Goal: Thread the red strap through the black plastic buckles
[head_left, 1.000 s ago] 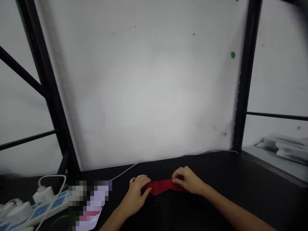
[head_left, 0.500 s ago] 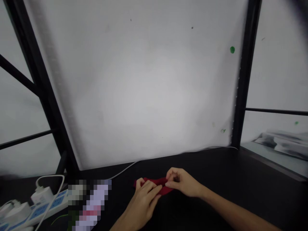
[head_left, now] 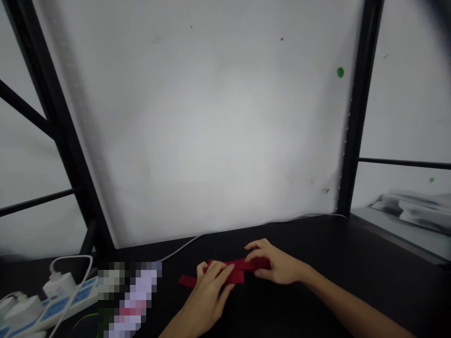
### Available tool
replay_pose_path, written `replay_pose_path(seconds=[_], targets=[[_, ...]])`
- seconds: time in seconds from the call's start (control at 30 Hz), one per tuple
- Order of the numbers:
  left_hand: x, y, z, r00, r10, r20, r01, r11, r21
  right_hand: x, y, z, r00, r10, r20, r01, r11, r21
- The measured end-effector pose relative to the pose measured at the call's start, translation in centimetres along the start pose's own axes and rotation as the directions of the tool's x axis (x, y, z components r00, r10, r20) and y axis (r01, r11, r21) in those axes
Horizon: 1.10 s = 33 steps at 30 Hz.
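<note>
A red cloth strip (head_left: pixel 239 277) lies on the black tabletop, folded so that its layers overlap between my two hands. My left hand (head_left: pixel 213 286) bears down on its left part, fingers bent over the fabric and thumb along the near edge. One narrow end pokes out left of that hand. At the right end of the strip is my right hand (head_left: pixel 280 264), palm down, its fingers spread over the cloth and the thumb apart at the near edge. What lies beneath my left fingers is hidden.
At the left are a white power strip (head_left: pixel 84 295) with plugs and cords, and a blurred-out pale object (head_left: pixel 141 295). A thin cable (head_left: pixel 183 246) runs along the white back panel (head_left: pixel 225 141). Black frame posts (head_left: pixel 352 141) stand at both sides. Plastic-looking bags (head_left: pixel 419 209) lie far right.
My right hand has moved slightly right and its fingers have spread from a pinch. The red strip now lies flatter and longer, with an end showing left of my left hand.
</note>
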<state>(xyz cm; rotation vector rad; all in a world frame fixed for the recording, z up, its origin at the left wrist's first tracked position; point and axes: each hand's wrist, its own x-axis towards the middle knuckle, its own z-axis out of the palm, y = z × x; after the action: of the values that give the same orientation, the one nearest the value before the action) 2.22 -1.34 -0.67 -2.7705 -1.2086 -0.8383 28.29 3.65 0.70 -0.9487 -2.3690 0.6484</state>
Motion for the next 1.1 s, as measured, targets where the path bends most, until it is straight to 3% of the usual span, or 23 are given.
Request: replay_pose_path(seconds=[0.13, 0.27, 0.37, 0.5, 0.73, 0.97, 1.1], targets=[[0.0, 0.0, 0.0, 0.998, -0.057, 0.021, 0.058, 0.996, -0.067, -0.5, 0.5, -1.0, 0.971, 0.042, 0.234, -0.008, 0.99, -0.144], [0.2, 0.0, 0.0, 0.996, -0.089, 0.006, 0.089, 0.989, -0.12, -0.1, 0.4, 0.0, 0.953, 0.041, 0.299, 0.008, 0.987, -0.163], [0.1, -0.2, 0.2, 0.994, -0.106, -0.011, 0.104, 0.985, -0.135, 0.2, 0.3, 0.4, 0.969, 0.013, 0.248, 0.031, 0.984, -0.173], [0.1, -0.3, 0.4, 0.991, -0.134, -0.011, 0.131, 0.98, -0.15, 0.4, 0.4, 0.6, 0.996, -0.023, 0.084, 0.036, 0.987, -0.158], [0.1, -0.1, 0.4, 0.986, -0.164, -0.012, 0.159, 0.969, -0.189, 0.6, -0.8, 2.3, 0.982, -0.024, -0.185, 0.058, 0.982, 0.182], [-0.1, -0.1, 0.4, 0.984, -0.178, 0.005, 0.174, 0.955, -0.239, 0.6, -2.1, 3.8, 0.971, 0.089, -0.224, -0.012, 0.946, 0.325], [-0.2, -0.1, 0.9, 0.981, -0.194, 0.013, 0.188, 0.935, -0.3, 0.7, -2.5, 4.1, 0.978, 0.08, -0.191, -0.018, 0.952, 0.306]])
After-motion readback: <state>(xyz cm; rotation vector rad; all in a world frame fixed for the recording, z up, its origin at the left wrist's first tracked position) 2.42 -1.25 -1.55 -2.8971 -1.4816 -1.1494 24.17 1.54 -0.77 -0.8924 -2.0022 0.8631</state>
